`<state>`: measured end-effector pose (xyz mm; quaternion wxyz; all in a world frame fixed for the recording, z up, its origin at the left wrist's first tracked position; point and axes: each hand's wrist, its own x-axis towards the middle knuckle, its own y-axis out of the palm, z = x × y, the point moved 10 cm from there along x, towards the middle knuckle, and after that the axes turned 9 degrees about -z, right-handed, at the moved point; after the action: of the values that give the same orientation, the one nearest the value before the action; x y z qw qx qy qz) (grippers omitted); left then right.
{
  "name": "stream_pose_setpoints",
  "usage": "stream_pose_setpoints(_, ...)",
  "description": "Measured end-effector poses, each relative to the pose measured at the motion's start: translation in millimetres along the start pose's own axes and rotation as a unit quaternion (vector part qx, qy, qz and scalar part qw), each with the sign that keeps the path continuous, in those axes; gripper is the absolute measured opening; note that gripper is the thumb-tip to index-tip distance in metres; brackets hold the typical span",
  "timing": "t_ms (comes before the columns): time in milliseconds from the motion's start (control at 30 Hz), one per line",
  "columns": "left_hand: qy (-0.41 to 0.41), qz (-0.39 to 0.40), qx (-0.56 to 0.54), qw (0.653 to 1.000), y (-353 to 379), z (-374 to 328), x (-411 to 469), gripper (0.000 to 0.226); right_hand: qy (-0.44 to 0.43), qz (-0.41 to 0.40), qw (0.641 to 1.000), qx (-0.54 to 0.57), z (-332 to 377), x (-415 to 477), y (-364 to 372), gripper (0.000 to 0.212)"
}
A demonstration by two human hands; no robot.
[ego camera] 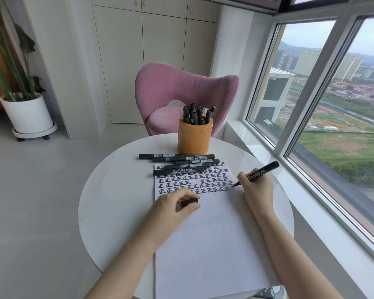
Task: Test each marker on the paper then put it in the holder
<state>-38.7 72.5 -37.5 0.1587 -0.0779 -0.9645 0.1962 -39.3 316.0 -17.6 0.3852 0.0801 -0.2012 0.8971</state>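
A white sheet of paper [207,244] lies on the round white table [108,201], its top rows filled with black written marks. My right hand [257,186] holds an uncapped black marker [261,170], tip touching the paper's right edge at the end of the last row. My left hand [173,205] rests on the paper and grips the marker's black cap [189,202]. Several capped black markers [181,164] lie side by side across the paper's top edge. Behind them stands an orange cylindrical holder [194,137] with several black markers upright inside.
A pink chair [181,89] sits just beyond the table. A large window [333,104] with a white sill runs along the right. A potted plant in a white pot [27,113] stands on the floor at far left.
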Motion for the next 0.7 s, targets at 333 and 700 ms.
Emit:
stream_pose_setpoints(333,0.0,0.003,-0.002,1.0,1.2,1.0,0.8,0.011,0.015,0.01,1.0,0.009,-2.6,0.0,1.8,0.023)
stream_pose_setpoints(700,-0.005,0.002,-0.008,1.0,1.5,2.1,1.0,0.012,0.019,0.009,1.0,0.003,-2.6,-0.5,0.7,0.016)
